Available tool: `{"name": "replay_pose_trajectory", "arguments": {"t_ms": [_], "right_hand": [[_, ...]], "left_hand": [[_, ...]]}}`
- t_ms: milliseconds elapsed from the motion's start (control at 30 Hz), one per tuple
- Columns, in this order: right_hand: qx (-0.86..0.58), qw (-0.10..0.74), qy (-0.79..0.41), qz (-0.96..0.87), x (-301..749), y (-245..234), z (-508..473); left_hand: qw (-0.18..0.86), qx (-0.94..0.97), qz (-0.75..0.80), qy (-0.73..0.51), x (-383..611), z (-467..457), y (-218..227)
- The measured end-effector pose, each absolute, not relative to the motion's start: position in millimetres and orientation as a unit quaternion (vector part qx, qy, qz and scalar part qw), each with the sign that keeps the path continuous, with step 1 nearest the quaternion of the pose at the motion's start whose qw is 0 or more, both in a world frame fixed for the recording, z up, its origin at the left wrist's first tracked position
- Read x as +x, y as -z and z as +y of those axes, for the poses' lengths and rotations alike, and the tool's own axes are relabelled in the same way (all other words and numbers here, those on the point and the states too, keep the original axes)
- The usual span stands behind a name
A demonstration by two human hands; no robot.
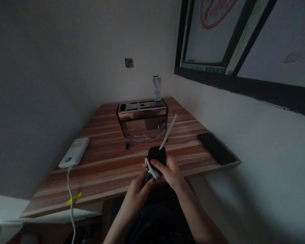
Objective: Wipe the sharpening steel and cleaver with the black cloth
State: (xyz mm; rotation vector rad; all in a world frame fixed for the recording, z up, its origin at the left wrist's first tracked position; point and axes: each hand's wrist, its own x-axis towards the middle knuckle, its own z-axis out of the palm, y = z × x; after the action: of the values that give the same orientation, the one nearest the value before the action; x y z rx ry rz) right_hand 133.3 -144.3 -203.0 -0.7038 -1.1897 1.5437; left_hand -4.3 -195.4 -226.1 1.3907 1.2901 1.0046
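Both hands meet just above the table's front edge, around a small black object point(156, 153) whose kind I cannot make out. A thin white stick point(168, 131) sticks up out of its top and leans right. Against its lower front lies a whitish strip, possibly cloth or paper point(151, 168). My right hand point(169, 171) wraps the right side of the black object, thumb across its front. My left hand point(139, 188) is closed around a dark, handle-like part below, its thumb near the whitish strip. My fingers hide much of the object.
On the wood-grain table point(101, 162) stands a dark-framed stand with clear sides point(143, 117), topped by an upright silvery-white piece point(157, 88). A white power bank point(75, 152) with a cable point(70, 189) lies left, a black phone point(216, 148) right. Walls border the table.
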Motion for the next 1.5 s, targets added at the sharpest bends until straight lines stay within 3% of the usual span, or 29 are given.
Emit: {"name": "replay_pose_trajectory", "arguments": {"t_ms": [933,1500], "right_hand": [[-0.33,0.671,-0.542,-0.385,183,187,-111],[-0.333,0.712,-0.518,-0.337,177,194,-103]], "left_hand": [[0.485,0.633,0.53,-0.288,-24,-214,230],[0.456,0.659,0.536,-0.265,-32,-210,234]]}}
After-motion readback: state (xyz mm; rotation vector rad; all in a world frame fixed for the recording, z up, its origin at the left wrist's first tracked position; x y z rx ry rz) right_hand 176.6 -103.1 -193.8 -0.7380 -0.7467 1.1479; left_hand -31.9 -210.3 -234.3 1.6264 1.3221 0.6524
